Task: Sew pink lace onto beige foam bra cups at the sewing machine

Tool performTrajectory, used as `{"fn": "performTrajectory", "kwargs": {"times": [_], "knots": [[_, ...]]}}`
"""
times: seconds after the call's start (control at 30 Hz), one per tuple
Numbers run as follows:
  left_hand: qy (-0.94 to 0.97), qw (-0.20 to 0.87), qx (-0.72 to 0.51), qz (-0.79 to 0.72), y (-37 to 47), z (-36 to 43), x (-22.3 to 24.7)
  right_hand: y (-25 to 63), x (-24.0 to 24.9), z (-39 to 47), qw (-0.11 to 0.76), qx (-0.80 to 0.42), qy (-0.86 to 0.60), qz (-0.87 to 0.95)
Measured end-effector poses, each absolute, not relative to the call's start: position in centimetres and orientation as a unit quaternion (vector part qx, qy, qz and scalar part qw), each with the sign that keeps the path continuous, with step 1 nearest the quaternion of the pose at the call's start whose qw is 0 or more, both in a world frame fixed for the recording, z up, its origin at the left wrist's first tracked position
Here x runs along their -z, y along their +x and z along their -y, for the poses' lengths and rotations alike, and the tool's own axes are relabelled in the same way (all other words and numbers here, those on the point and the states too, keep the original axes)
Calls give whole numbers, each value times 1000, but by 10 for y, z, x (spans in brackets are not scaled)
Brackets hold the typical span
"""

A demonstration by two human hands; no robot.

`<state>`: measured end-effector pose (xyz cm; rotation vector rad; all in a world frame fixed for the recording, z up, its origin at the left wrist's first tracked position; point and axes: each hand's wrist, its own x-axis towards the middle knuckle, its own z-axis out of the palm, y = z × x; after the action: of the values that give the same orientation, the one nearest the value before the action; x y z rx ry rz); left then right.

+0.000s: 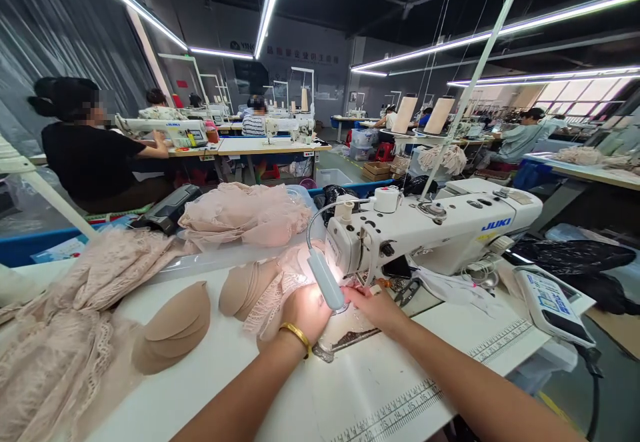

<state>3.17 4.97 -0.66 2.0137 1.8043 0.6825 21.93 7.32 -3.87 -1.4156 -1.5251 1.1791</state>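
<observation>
My left hand (306,314), with a gold bracelet (297,335) at the wrist, lies against a pale pink lace piece (274,295) beside the needle end of a white sewing machine (430,229). A grey lamp head (324,277) on a bent neck covers its fingers. Close by, my right hand (369,303) is closed below the needle area, fingertips pressed together; what they grip is too small to make out. Beige moulded bra cups (175,329) lie stacked on the white table (350,395). Another cup stack (247,287) sits partly under the lace.
Lace garments (55,342) spread over the table's left side. A pink lace pile (245,212) lies behind the cups. A control panel (553,305) stands at the right, and thread cones (405,115) rise behind the machine. A co-worker (90,149) sits at another machine.
</observation>
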Motion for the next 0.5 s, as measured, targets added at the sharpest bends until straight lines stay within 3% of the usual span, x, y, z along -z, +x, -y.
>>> {"fn": "performTrajectory", "kwargs": {"times": [0.5], "knots": [[690, 201, -252, -649, 34, -49, 2, 221, 47, -76, 379, -461, -540, 593]]}}
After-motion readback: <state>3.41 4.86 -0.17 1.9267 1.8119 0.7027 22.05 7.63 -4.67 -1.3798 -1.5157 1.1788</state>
